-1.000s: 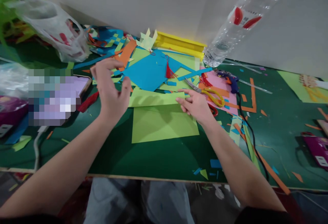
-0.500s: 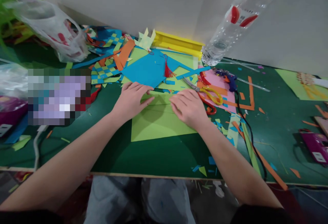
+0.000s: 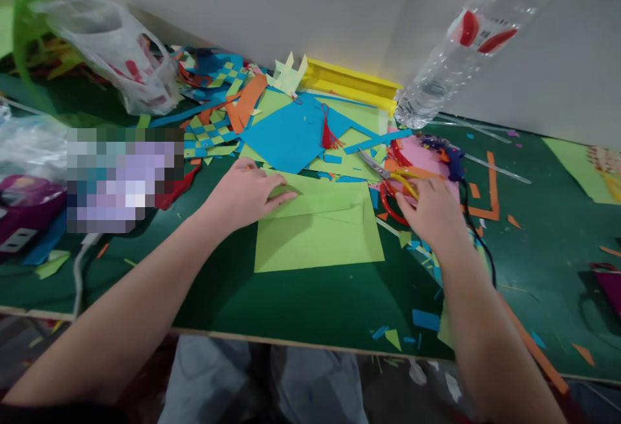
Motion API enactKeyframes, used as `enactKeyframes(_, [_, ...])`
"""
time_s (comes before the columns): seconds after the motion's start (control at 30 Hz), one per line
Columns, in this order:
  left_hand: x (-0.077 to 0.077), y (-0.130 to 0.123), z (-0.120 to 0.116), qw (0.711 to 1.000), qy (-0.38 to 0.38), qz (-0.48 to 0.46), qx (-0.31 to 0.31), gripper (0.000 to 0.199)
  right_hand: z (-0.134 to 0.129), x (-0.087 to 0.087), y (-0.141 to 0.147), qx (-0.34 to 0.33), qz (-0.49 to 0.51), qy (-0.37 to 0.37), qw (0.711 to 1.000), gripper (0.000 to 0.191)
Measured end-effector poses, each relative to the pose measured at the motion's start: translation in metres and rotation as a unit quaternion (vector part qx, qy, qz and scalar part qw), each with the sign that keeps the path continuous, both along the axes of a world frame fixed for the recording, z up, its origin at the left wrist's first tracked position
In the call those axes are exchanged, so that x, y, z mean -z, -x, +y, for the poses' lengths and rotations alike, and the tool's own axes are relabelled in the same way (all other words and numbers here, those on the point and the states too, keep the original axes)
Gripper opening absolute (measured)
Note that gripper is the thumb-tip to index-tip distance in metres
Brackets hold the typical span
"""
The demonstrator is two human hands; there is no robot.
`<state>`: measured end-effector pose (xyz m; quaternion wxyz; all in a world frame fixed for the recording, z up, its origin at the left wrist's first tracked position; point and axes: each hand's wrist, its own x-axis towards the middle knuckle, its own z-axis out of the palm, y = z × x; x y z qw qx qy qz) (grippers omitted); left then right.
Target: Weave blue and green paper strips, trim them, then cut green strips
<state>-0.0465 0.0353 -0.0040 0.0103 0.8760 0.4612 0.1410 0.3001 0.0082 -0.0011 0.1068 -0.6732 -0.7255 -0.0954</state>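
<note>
A light green paper sheet (image 3: 320,236) lies on the dark green table in front of me, with a fold and a few thin lines or cuts across its upper half. My left hand (image 3: 247,194) rests on its upper left edge, thumb stretched over the paper and apart from the bent fingers. To the right of the sheet, my right hand (image 3: 434,210) has its fingers closed around the handles of a pair of scissors (image 3: 387,178). One handle is red, the other yellow. The metal blades point up and left, over paper scraps.
Behind the sheet lie blue paper (image 3: 281,133), a red tassel (image 3: 330,133) and a yellow tray-like piece (image 3: 352,87). A plastic bottle (image 3: 451,55) stands at the back right. To the left are a blurred-out device (image 3: 126,181) and a white plastic bag (image 3: 121,48). Paper scraps surround the work area.
My right hand has left the green sheet and moved right onto the scissors, taking hold of their handles. My left hand stays at the sheet's upper left. The view has shifted slightly.
</note>
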Motion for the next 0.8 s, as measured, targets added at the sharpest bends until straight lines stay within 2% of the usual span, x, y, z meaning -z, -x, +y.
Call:
enactKeyframes(0.13, [-0.004, -0.003, -0.004, 0.999, -0.014, -0.030, -0.001, 0.040, 0.007, 0.012, -0.005, -0.010, -0.001, 0.006, 1.000, 0.051])
enactKeyframes(0.27, [0.000, -0.019, -0.009, 0.994, -0.010, -0.030, 0.102, 0.036, 0.013, 0.016, -0.009, -0.010, 0.036, 0.025, 0.999, 0.053])
enactKeyframes(0.33, [0.002, -0.023, -0.010, 0.993, -0.015, -0.008, 0.120, 0.035, 0.016, 0.017, -0.012, -0.013, 0.068, 0.031, 0.997, 0.052])
enactKeyframes(0.5, [0.001, -0.006, -0.007, 0.995, -0.003, 0.032, 0.091, 0.041, 0.015, 0.008, -0.015, 0.029, 0.133, 0.066, 0.989, 0.052])
enactKeyframes(0.63, [-0.002, 0.007, -0.004, 0.997, 0.012, 0.029, 0.073, 0.037, 0.007, -0.004, -0.014, 0.051, 0.128, 0.057, 0.989, 0.054])
enactKeyframes(0.73, [-0.002, 0.001, -0.004, 0.997, 0.013, 0.018, 0.071, 0.037, 0.004, -0.008, -0.015, 0.036, 0.135, 0.042, 0.989, 0.052])
enactKeyframes(0.8, [0.001, -0.009, -0.004, 0.996, 0.006, 0.007, 0.094, 0.039, 0.002, -0.011, -0.018, 0.017, 0.143, 0.037, 0.989, 0.050])
